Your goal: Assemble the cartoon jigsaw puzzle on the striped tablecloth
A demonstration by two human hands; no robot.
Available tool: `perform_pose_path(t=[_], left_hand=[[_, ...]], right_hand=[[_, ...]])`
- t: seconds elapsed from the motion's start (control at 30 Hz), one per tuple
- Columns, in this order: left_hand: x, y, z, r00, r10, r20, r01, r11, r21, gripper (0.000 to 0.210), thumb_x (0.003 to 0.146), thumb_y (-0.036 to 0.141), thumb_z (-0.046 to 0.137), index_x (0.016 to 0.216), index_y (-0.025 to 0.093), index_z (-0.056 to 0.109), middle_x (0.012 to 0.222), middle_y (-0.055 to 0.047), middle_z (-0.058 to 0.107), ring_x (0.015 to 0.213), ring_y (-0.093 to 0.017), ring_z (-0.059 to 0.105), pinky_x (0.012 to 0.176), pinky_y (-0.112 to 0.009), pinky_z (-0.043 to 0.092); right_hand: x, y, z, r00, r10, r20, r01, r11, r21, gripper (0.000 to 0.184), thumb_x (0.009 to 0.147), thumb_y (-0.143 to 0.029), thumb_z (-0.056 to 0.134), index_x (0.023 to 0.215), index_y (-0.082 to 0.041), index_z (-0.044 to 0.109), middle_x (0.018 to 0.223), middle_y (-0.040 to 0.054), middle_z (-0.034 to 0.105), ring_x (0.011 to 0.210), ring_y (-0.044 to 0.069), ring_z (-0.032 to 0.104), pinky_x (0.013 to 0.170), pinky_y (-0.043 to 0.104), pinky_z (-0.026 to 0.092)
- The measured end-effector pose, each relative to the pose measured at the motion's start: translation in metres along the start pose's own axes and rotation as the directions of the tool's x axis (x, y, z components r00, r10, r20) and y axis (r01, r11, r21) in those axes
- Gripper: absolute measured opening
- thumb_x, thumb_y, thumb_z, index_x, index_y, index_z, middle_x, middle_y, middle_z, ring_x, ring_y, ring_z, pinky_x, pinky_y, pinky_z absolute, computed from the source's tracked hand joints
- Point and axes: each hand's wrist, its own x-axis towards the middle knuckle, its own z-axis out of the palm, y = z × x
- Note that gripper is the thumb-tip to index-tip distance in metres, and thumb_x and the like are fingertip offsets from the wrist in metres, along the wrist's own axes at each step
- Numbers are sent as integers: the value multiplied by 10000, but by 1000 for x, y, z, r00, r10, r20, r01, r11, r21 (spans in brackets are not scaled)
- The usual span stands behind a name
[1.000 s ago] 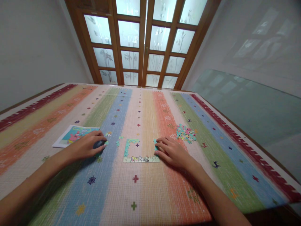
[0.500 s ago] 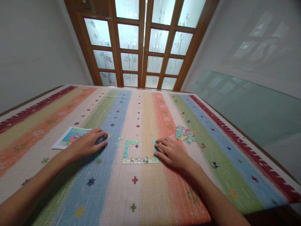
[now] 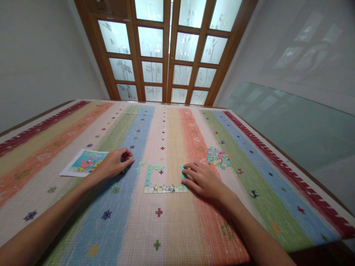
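Note:
To the left of the partly joined jigsaw puzzle point(image 3: 148, 181), my left hand point(image 3: 118, 162) is closed in a pinch, with a small jigsaw piece at its thumb and fingertips, mostly hidden. My right hand point(image 3: 203, 179) lies on the cloth with fingers stretched out, their tips touching the teal pieces on the puzzle's right side. The joined pieces form the bottom row, the left side and part of the top. Loose teal jigsaw pieces point(image 3: 138, 170) lie between my left hand and the puzzle. Another teal piece point(image 3: 114, 185) sits below my left wrist.
A picture sheet point(image 3: 88, 162) with cartoon figures lies at the left, partly behind my left hand. A pile of loose jigsaw pieces point(image 3: 218, 158) is beyond my right hand. A striped cloth point(image 3: 177, 229) covers the table. Wooden glazed doors point(image 3: 168, 59) stand at the far end.
My left hand has shifted slightly right, its thumb and fingers drawn into a tighter pinch, uncovering more of the picture sheet. My right hand stays in place.

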Motion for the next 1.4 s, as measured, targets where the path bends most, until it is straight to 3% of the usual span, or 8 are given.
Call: perform_pose_path(t=[0.23, 0.47, 0.9, 1.03, 1.4], left_hand=[[6, 43, 20, 974, 208, 86, -180, 950, -256, 265, 868, 442, 552, 902, 212, 680, 856, -51, 741, 754, -207, 644, 747, -369, 522], [12, 75, 53, 940, 329, 89, -300, 922, -244, 166, 892, 338, 591, 879, 224, 712, 864, -67, 745, 750, -212, 619, 726, -389, 516], [12, 76, 69, 916, 398, 51, -385, 908, -167, 126, 951, 264, 576, 930, 201, 683, 931, -75, 690, 970, -254, 601, 918, -452, 493], [8, 72, 69, 900, 432, 52, -422, 896, -141, 186, 998, 272, 508, 953, 213, 679, 939, -73, 673, 975, -251, 590, 926, -448, 490], [7, 71, 73, 902, 425, 70, -417, 903, -108, 151, 974, 294, 556, 975, 201, 676, 972, -75, 650, 988, -251, 585, 936, -440, 491]], right_hand=[[1, -1, -2, 1000, -2, 7, 2, 1000, 7, 222, 1058, -327, 530, 1084, -192, 703, 1141, 113, 708, 1081, 248, 616, 974, 421, 490], [2, -2, -5, 1000, 6, 12, -6, 1000, 20, 229, 1053, -330, 533, 1084, -200, 718, 1143, 115, 712, 1064, 264, 619, 957, 448, 503], [1, -2, -3, 1000, 12, 14, -12, 999, 32, 235, 1059, -340, 529, 1080, -192, 711, 1149, 120, 703, 1102, 265, 609, 980, 452, 493], [1, -2, -3, 1000, 11, 25, -12, 999, 43, 245, 1064, -337, 514, 1078, -190, 709, 1152, 122, 702, 1112, 270, 609, 983, 457, 498], [1, -2, -3, 1000, 22, 14, -23, 999, 45, 259, 1060, -351, 517, 1077, -181, 712, 1141, 127, 699, 1074, 266, 604, 964, 446, 504]])
